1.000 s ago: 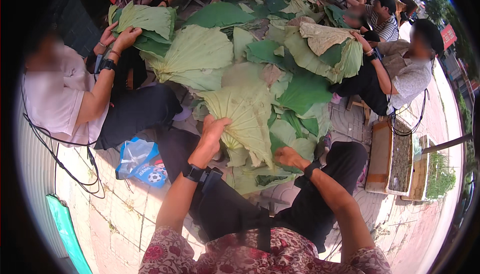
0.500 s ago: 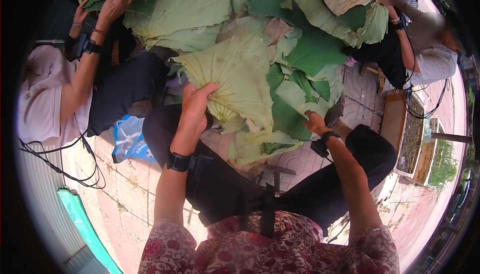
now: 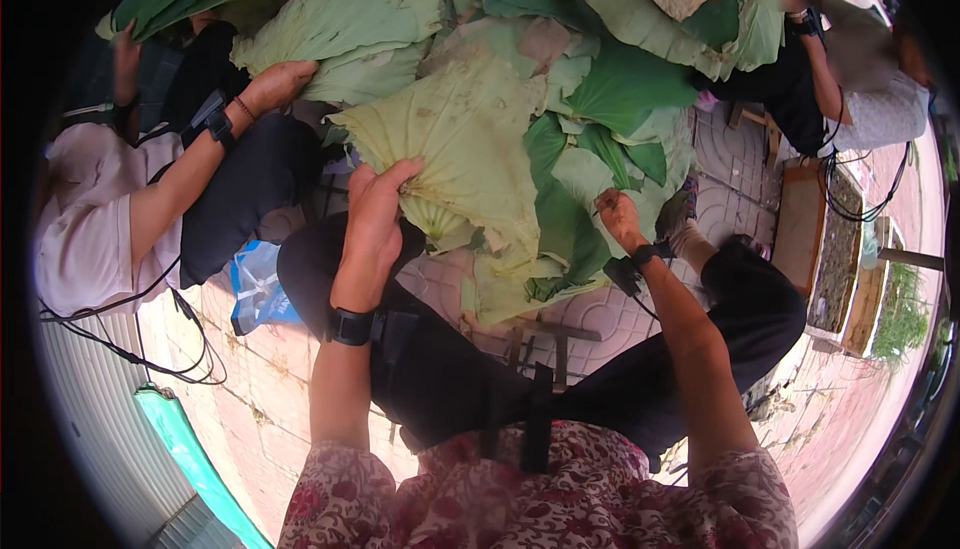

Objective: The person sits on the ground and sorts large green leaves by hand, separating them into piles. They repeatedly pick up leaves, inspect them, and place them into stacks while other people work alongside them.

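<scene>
Many paving stones (image 3: 235,359) make up the pink ground, and they reach out on both sides of the big pale leaf (image 3: 480,139). Next biggest is the heap of leaves (image 3: 640,89), green and tan, which spreads past the big pale leaf and to its right. Your legs (image 3: 430,369) are bent on the near side of that leaf, knees wide apart. One person in a light top (image 3: 95,224) sits to its left, and one person in a grey top (image 3: 880,114) sits to its right. Far to its right you have two long planter boxes (image 3: 838,264).

The big pale leaf itself is spread out in front of you, with its near edge over other leaves. Between that edge and you, paving shows between your knees. To its left and closer to you is a blue and white bag (image 3: 258,289).

Your left hand (image 3: 375,214) is clamped on its left edge, thumb on top; the other fingers are partly hidden. Your right hand (image 3: 620,219) is over the heap, near its right edge but not touching it. Those fingers look curled, but you cannot tell if the tips meet or pinch something.
</scene>
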The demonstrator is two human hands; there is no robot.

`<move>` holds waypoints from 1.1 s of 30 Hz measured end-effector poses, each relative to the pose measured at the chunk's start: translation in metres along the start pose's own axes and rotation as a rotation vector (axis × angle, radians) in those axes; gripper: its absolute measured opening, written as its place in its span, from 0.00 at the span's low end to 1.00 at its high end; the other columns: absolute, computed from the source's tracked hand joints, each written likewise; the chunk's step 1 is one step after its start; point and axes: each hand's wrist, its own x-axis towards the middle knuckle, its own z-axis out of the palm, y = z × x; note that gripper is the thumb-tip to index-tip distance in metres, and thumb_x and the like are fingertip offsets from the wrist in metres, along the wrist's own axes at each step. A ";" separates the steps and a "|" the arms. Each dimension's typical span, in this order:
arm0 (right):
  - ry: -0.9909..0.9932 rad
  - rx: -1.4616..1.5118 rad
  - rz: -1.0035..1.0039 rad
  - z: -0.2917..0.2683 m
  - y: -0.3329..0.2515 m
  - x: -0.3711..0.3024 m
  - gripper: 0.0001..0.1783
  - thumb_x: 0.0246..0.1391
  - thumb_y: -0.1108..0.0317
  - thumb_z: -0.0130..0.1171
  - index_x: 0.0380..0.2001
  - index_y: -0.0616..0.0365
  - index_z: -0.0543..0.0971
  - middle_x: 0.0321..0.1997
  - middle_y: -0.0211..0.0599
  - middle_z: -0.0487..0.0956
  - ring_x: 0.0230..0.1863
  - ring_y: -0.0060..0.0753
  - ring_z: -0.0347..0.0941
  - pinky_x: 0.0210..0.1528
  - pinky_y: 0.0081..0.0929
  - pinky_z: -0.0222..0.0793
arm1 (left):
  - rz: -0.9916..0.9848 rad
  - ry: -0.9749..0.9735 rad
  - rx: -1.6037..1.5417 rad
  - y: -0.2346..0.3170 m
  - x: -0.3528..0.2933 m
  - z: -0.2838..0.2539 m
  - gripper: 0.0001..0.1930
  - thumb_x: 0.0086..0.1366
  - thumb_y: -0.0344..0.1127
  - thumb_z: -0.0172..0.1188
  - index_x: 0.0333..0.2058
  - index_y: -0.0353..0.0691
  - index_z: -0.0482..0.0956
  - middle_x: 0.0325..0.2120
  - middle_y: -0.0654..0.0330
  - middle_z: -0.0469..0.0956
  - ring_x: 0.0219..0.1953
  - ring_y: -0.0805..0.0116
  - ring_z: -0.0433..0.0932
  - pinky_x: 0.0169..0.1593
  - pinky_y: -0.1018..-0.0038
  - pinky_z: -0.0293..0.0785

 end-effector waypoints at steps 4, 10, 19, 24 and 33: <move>-0.102 -0.057 -0.234 -0.033 0.039 0.025 0.23 0.49 0.55 0.67 0.41 0.62 0.78 0.41 0.54 0.81 0.45 0.52 0.78 0.47 0.39 0.72 | 0.013 -0.047 -0.035 0.006 -0.004 0.001 0.14 0.57 0.25 0.63 0.42 0.29 0.75 0.40 0.55 0.79 0.41 0.66 0.79 0.47 0.72 0.74; -0.136 0.165 0.093 0.050 0.096 -0.021 0.35 0.50 0.51 0.67 0.53 0.68 0.73 0.48 0.55 0.80 0.53 0.49 0.75 0.52 0.41 0.70 | 0.019 -0.102 -0.054 0.013 -0.002 0.015 0.14 0.57 0.25 0.64 0.42 0.29 0.74 0.39 0.54 0.79 0.41 0.65 0.79 0.46 0.71 0.74; -0.313 0.478 0.234 -0.026 -0.020 -0.015 0.16 0.57 0.61 0.62 0.39 0.65 0.82 0.33 0.30 0.81 0.35 0.22 0.74 0.38 0.27 0.70 | -0.001 -0.013 -0.030 0.008 -0.005 0.004 0.14 0.56 0.26 0.65 0.40 0.29 0.74 0.39 0.53 0.79 0.42 0.64 0.79 0.46 0.71 0.74; 0.138 -0.215 0.018 -0.118 0.022 0.025 0.13 0.53 0.67 0.57 0.40 0.61 0.77 0.35 0.50 0.79 0.36 0.44 0.76 0.40 0.37 0.70 | 0.022 -0.042 -0.061 0.010 -0.005 0.004 0.15 0.57 0.25 0.64 0.42 0.27 0.75 0.40 0.53 0.79 0.42 0.65 0.79 0.46 0.71 0.74; -0.452 -0.580 -0.673 0.041 -0.024 -0.086 0.18 0.50 0.67 0.57 0.46 0.56 0.72 0.44 0.49 0.74 0.48 0.53 0.72 0.46 0.46 0.71 | 0.032 -0.009 -0.163 -0.006 -0.010 -0.010 0.16 0.58 0.24 0.60 0.45 0.27 0.76 0.40 0.54 0.80 0.42 0.66 0.80 0.46 0.72 0.75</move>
